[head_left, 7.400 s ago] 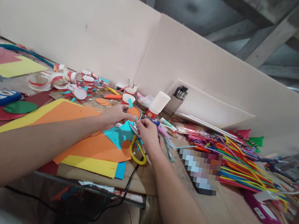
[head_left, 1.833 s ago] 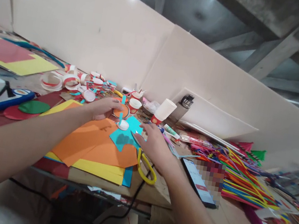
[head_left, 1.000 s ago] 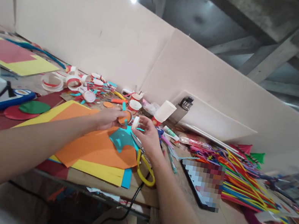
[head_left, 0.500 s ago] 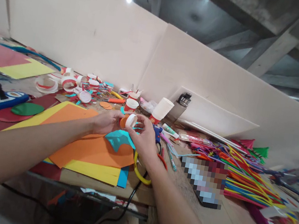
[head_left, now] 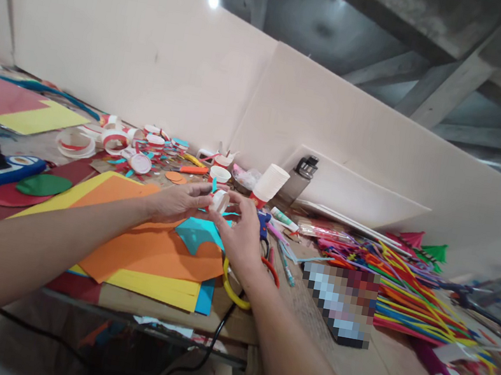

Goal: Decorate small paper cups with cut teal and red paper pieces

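Between my two hands is a small white paper cup piece (head_left: 219,201), with a thin teal strip (head_left: 214,185) standing up beside it. My left hand (head_left: 180,201) pinches its left side, and my right hand (head_left: 241,225) has thumb and fingers closed on its right side. Just below the hands lies a cut teal paper (head_left: 198,234) on top of orange sheets (head_left: 136,255) and yellow sheets (head_left: 159,291). Behind the hands stands a white and red cup (head_left: 220,175).
A stack of white cups (head_left: 271,183) and a dark bottle (head_left: 298,180) stand behind. A blue glue gun (head_left: 264,222) is right of my hands. Colourful pipe cleaners (head_left: 405,299) spread at right. Cut cup rings (head_left: 116,139) sit at back left, a power strip (head_left: 16,169) at left.
The held piece has turned: its orange face no longer shows, and a teal strip now stands up by it. Both hands remain in nearly the same place.
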`<action>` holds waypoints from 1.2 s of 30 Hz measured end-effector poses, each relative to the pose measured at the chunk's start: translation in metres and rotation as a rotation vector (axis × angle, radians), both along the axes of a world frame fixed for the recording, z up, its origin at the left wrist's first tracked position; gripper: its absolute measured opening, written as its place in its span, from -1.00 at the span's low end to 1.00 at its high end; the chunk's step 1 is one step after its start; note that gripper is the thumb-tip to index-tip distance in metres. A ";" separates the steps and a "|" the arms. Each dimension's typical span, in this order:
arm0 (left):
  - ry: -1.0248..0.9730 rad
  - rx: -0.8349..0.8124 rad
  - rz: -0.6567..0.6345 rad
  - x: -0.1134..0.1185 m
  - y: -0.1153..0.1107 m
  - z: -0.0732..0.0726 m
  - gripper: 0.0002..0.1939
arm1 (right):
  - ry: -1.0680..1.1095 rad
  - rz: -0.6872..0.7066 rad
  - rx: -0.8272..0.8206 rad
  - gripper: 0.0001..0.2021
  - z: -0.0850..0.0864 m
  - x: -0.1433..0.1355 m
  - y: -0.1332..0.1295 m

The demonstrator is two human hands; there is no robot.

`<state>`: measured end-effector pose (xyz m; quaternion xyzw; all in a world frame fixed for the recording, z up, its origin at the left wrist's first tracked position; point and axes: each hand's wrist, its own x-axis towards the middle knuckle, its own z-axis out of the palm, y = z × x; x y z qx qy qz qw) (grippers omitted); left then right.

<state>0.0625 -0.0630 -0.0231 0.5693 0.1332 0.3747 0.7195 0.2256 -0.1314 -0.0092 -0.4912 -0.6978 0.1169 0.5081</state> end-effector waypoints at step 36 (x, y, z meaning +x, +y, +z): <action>-0.167 -0.432 0.142 0.000 -0.001 0.012 -0.64 | -0.126 -0.134 0.154 -0.57 -0.001 0.010 0.005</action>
